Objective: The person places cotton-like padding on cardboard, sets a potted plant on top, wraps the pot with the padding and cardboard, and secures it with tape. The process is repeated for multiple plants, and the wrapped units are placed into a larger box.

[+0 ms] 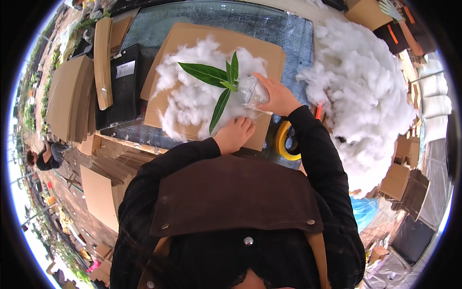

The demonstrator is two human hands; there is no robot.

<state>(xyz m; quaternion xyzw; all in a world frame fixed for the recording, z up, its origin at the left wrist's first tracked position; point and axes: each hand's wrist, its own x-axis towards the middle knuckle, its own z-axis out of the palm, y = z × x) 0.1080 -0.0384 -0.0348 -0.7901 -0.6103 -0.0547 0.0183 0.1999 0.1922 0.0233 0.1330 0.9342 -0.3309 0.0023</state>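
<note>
My right hand [278,95] grips a small plant pot [254,92] wrapped in clear plastic and lying on its side. Out of the pot grows a young plant [213,74] with long green leaves, pointing left. Beneath it, white fibre stuffing [191,104] is spread over flat cardboard sheets [274,57]. My left hand [236,135] is at the near edge of this stuffing, below the pot, fingers together and touching it. Whether those fingers pinch any fibre is hidden.
Yellow tape [282,141] lies by my right forearm. A large heap of stuffing [361,90] rises to the right. Stacked cardboard [70,97] and a black tray [121,90] stand left. A co-worker's gloved hand [391,9] is at a cardboard box [366,14], far right.
</note>
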